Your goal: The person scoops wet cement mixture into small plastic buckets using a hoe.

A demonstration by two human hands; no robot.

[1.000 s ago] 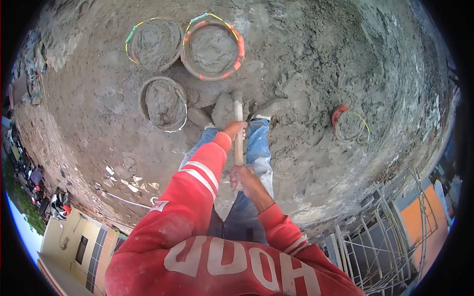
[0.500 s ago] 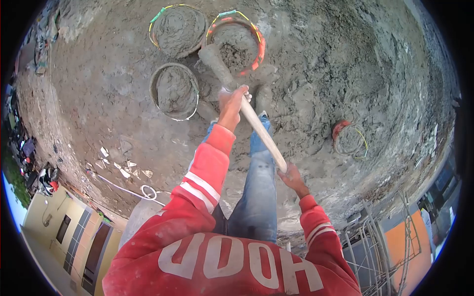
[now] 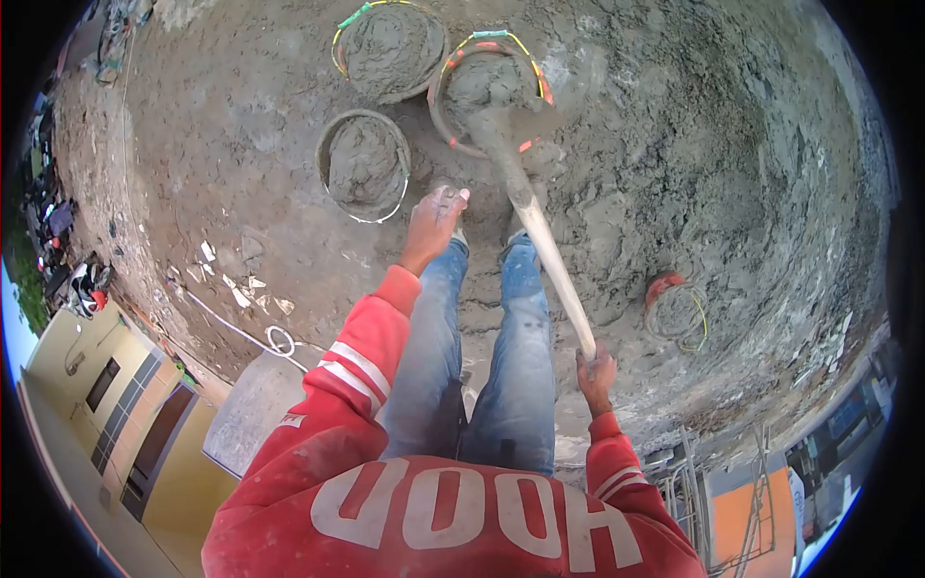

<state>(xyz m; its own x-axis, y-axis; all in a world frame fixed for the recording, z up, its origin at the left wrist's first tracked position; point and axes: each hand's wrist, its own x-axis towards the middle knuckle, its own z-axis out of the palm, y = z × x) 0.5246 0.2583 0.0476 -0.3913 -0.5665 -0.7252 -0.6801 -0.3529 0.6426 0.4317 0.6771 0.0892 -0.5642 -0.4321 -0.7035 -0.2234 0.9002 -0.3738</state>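
Observation:
My right hand (image 3: 596,378) is closed around the lower end of a long wooden-handled hoe (image 3: 556,260). The hoe's far end is coated in wet mortar and reaches over a round pan (image 3: 438,120) with an orange and yellow rim. Its head is blurred and partly merges with the mortar. My left hand (image 3: 438,226) is off the handle, to its left, with nothing visible in it; its fingers curl loosely and the thumb stands apart. Near it, a second pan (image 3: 323,159) is heaped with grey mortar. Another filled pan (image 3: 337,58) sits farther up.
Spread wet mortar (image 3: 665,144) covers the ground to the right. A small bucket (image 3: 665,284) with a yellow handle stands there. White fragments (image 3: 236,289) and a pale hose (image 3: 231,323) lie at left. Metal rods (image 3: 689,491) stand at lower right.
My left hand has let go of the handle and moved slightly down. The hoe's far end has swung right over the orange-rimmed pan; my right hand has shifted right and down.

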